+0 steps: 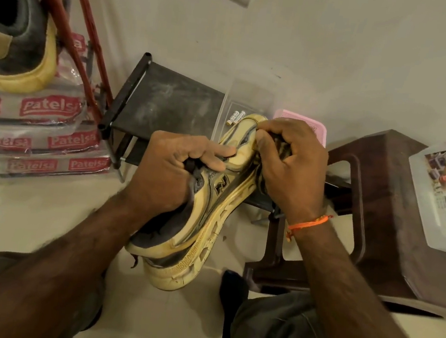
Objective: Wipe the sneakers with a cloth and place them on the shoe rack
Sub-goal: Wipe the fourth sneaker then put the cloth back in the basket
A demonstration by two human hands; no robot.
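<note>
You're mid-wipe on one sneaker (206, 211). Your left hand (171, 171) is curled around its upper at the laces, holding it on its side above the low black shoe rack (166, 98), toe pointing away from you, sole facing right. Your right hand (292, 160) is clenched on a bunched dark striped cloth (279, 150), pressed against the toe end, just right of your left-hand fingers. Judging by the grip, only the toe is being worked; how clean the heel and midsole are I can't tell. A second sneaker (17, 34) sits up left of the rack on stacked packets (39, 134), not on the rack. So still left: finish this one, then both go on the rack's shelf, which holds no shoe yet.
</note>
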